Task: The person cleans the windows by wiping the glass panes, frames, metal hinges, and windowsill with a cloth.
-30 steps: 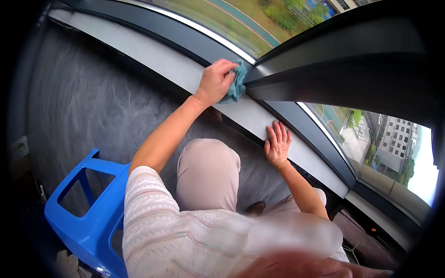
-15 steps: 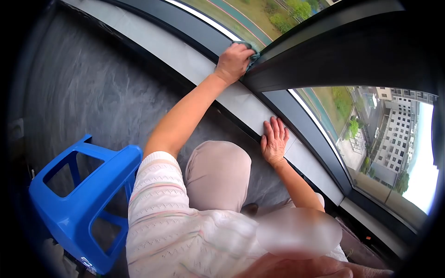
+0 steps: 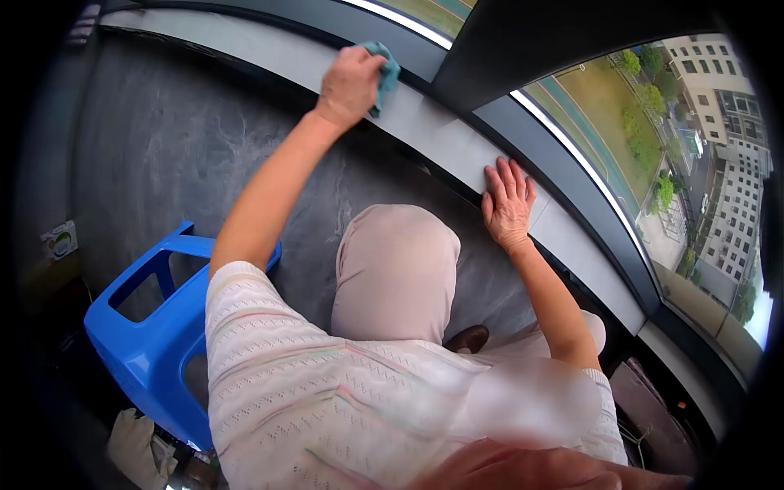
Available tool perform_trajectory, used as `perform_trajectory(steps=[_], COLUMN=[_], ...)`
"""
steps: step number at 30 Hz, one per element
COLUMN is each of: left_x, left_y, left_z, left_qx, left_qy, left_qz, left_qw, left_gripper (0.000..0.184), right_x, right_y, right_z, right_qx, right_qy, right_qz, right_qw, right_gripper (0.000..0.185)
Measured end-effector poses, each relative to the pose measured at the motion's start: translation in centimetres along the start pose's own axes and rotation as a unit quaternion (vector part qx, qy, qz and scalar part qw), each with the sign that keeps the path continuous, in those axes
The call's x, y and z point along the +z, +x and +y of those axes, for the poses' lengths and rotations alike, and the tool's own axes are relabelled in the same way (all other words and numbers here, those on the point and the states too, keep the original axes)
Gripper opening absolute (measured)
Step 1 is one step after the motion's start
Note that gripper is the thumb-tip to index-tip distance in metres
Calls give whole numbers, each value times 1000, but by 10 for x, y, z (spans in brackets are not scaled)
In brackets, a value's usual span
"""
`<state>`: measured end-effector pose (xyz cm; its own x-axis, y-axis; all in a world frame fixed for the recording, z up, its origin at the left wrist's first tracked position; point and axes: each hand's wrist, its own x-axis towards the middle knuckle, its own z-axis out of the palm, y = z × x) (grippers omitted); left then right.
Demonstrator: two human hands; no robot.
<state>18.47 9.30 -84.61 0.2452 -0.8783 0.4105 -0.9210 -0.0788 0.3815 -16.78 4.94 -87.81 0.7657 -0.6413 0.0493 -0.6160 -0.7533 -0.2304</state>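
My left hand (image 3: 347, 88) is closed around a crumpled teal cloth (image 3: 385, 75), which hangs out past the fingers on the right. Both are over the light grey window sill (image 3: 269, 61), close to the dark window frame (image 3: 412, 53). Whether the cloth presses on the sill I cannot tell. Farther right, my right hand (image 3: 508, 202) lies palm down on the same sill, fingers stretched out toward the window and holding nothing.
A blue plastic stool (image 3: 147, 339) stands at my left on the dark marbled floor (image 3: 175, 139). My bent knee (image 3: 396, 269) comes up between my arms. A thick dark post (image 3: 506, 49) rises between the window panes. Assorted items lie at lower left.
My left hand has drawn the cloth back from the corner of window frame and post, leftward onto the sill. My right hand stays on the sill. The view has shifted somewhat.
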Motion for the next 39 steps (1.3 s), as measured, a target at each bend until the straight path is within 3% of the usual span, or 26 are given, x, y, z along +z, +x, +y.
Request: perform_trajectory(steps=[2, 4, 5, 7, 9, 10, 11, 13, 15, 16, 19, 22, 25, 27, 29, 30, 33, 34, 35, 36, 39], left_x=[26, 45, 51, 41, 29, 12, 8, 10, 22, 26, 43, 58, 89, 122, 161, 179, 217, 224, 230, 235, 212], left_y=[-39, -60, -57, -47, -46, -48, -55, -58, -61, -59, -59, -52, -38, -41, -55, -63, -91, -100, -105, -109, -91], left_z=[71, 95, 83, 35, -63, -96, -141, -143, -116, -85, 44, 140, 184, 235, 302, 340, 433, 451, 468, 475, 460], left_qx=[59, 115, 128, 55, -15, -86, -80, -75, -39, 11, 158, 346, 444, 494, 540, 534, 492, 468, 442, 414, 387], left_qy=[-67, -76, -64, 30, 123, 177, 203, 217, 229, 174, 50, -52, -101, -128, -143, -150, -171, -195, -219, -241, -337], left_qz=[-63, -89, -73, -18, 58, 47, 61, 30, 16, -17, -153, -344, -377, -365, -314, -298, -270, -273, -273, -273, -345], left_qw=[994, 986, 987, 998, 991, 979, 974, 973, 972, 984, 974, 871, 807, 778, 768, 777, 810, 817, 826, 834, 786], left_gripper=[23, 25, 25, 28, 24, 23, 26, 34, 39, 42, 49, 56, 59, 56, 51, 50, 46, 47, 48, 48, 53], right_x=[1, -2, -1, -3, -2, -3, -3, -3, -2, -2, -3, -57, -123, -144, -149, -149, -134, -125, -117, -109, -78], right_y=[-1, -3, -1, -1, -3, -3, -3, -3, -6, -7, -10, -23, -70, -121, -168, -188, -228, -239, -244, -248, -256], right_z=[1, -1, 1, 2, 3, 3, 3, 5, 5, 6, 14, 41, 102, 147, 174, 181, 179, 181, 181, 180, 178], right_qx=[3, 10, 8, 8, 9, 10, 11, 10, 10, 11, -2, 4, 20, 141, 201, 235, 219, 215, 212, 207, 216], right_qy=[-3, 4, 3, 19, 23, 25, 28, 26, 32, 32, 80, 150, 81, 95, 101, 104, 52, 40, 44, 49, 95], right_qz=[0, -1, 2, 11, 13, 14, 18, 21, 25, 25, 18, 31, 135, 128, 108, 97, 48, 20, 47, 72, 132], right_qw=[1000, 1000, 1000, 1000, 1000, 1000, 999, 999, 999, 999, 997, 988, 987, 977, 968, 962, 973, 976, 975, 975, 963], right_gripper=[48, 48, 47, 47, 46, 45, 45, 44, 44, 43, 41, 33, 23, 22, 24, 25, 31, 41, 44, 47, 61])
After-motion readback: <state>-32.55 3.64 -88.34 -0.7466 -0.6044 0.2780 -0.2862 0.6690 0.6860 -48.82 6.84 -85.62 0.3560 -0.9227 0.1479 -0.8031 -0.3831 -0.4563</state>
